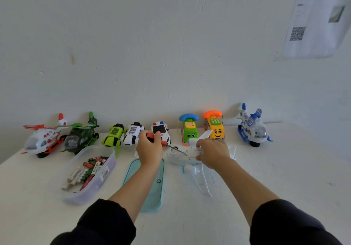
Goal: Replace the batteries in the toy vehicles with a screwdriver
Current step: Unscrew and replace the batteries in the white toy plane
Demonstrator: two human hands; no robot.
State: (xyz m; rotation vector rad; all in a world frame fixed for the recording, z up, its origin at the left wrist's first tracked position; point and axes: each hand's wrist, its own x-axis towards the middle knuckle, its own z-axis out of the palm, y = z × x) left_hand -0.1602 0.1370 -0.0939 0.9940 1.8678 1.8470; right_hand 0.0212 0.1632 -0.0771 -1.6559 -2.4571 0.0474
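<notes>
A white toy airplane (182,157) lies belly-up on the white table (275,168), wings pointing toward me and away. My right hand (212,154) holds its body steady. My left hand (150,148) grips a screwdriver (163,142) with a red-orange handle. Its metal shaft slants down to the right, and the tip rests on the plane's underside. A clear plastic tub (102,180) at the left holds several loose batteries (87,172).
A teal lid (157,193) lies under my left forearm. Along the wall stand a white-red helicopter (43,138), a green helicopter (79,134), a lime car (114,134), a white car (133,133), a police car (161,128), two phone cars (190,128), and a blue helicopter (250,127).
</notes>
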